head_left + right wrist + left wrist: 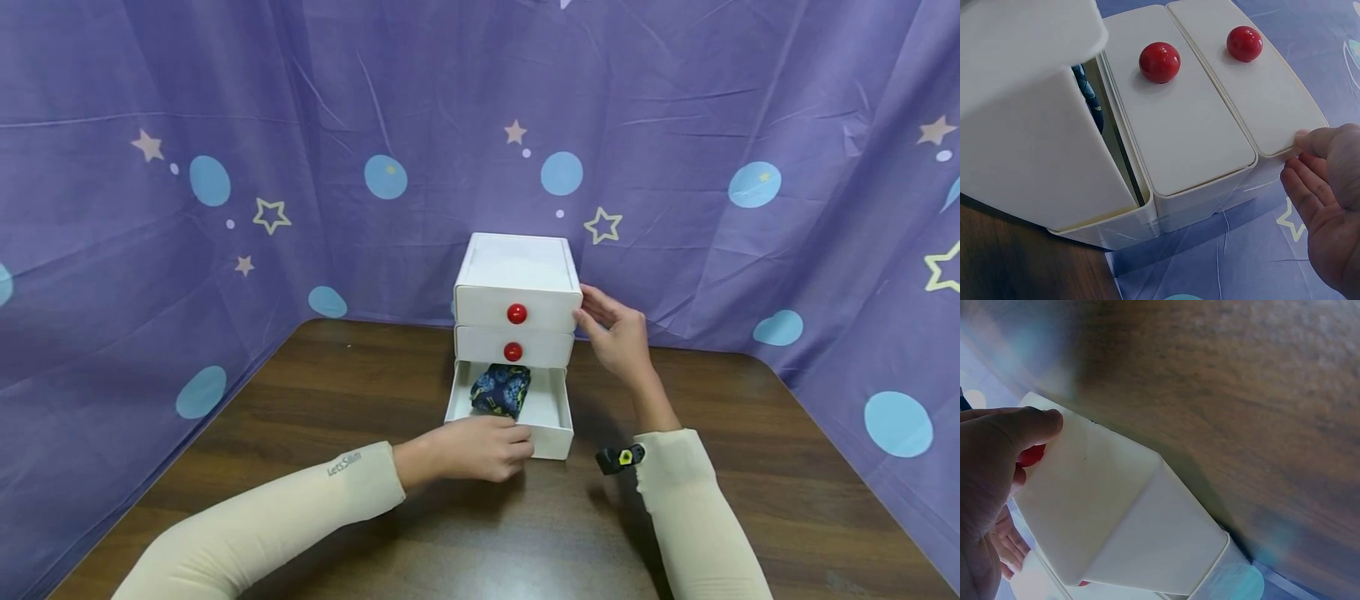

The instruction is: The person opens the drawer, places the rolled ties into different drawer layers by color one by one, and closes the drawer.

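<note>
A small white drawer unit [517, 260] stands on the table with its bottom drawer [551, 442] pulled out. Inside that drawer lies a dark blue patterned cloth bundle [501, 389]. At the drawer's front, my left hand [480, 448] pinches the red knob [1032, 455] between thumb and fingers. My right hand [617, 333] rests at the unit's upper right side, its thumb at the front corner and its fairly straight fingers along the side wall. Two more red knobs, the top one [1244, 44] and the middle one [1159, 62], sit on closed drawers.
Brown wood-grain table [360, 375] surrounds the unit. A purple curtain [465, 100] with stars and blue dots hangs behind and at both sides. A black strap with a yellow mark [621, 458] sticks out from the right sleeve.
</note>
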The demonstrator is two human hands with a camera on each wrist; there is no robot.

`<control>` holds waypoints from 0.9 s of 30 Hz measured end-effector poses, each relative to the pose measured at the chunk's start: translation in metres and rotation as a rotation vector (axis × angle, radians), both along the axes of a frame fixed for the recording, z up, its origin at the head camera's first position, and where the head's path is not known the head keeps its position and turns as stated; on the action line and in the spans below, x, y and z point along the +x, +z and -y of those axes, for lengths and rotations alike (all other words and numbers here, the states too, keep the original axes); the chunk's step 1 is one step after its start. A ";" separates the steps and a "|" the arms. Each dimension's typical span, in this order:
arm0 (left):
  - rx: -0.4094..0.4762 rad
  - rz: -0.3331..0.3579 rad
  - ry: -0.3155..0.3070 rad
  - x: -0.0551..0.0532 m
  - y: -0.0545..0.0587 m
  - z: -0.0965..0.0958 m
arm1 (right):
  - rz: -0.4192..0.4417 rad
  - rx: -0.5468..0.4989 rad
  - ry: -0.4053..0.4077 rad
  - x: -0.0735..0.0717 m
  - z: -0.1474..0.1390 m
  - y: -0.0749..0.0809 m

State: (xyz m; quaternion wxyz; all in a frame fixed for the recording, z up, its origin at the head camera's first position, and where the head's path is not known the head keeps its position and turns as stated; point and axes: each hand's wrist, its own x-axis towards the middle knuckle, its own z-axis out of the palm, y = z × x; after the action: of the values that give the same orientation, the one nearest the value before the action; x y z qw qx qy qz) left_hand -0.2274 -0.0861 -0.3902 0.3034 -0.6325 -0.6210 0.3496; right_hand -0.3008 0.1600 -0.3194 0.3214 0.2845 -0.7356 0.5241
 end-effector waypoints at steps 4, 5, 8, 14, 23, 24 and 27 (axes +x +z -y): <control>-0.003 0.004 0.003 -0.001 0.000 0.000 | 0.009 0.002 -0.005 0.000 0.000 0.000; -0.001 0.003 0.002 -0.001 0.000 0.000 | 0.012 -0.001 -0.004 0.000 0.000 0.000; 0.004 -0.005 -0.004 -0.003 0.001 0.000 | 0.018 -0.001 -0.004 0.001 0.000 0.000; 0.017 -0.003 -0.014 -0.007 -0.001 0.000 | 0.011 0.004 -0.001 0.000 0.000 0.000; 0.039 0.010 -0.020 -0.012 -0.004 0.000 | 0.016 0.001 -0.001 0.000 0.001 0.000; 0.040 0.010 -0.019 -0.012 -0.004 0.000 | 0.015 -0.001 0.001 0.000 0.001 0.000; 0.039 0.009 -0.014 -0.013 -0.003 -0.001 | 0.012 -0.006 0.003 0.000 0.001 0.000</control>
State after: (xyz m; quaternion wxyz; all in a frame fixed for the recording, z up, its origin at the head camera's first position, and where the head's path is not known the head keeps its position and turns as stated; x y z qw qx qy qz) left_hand -0.2407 -0.0855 -0.3932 0.3153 -0.6326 -0.6246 0.3322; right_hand -0.3006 0.1592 -0.3194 0.3168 0.2815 -0.7356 0.5284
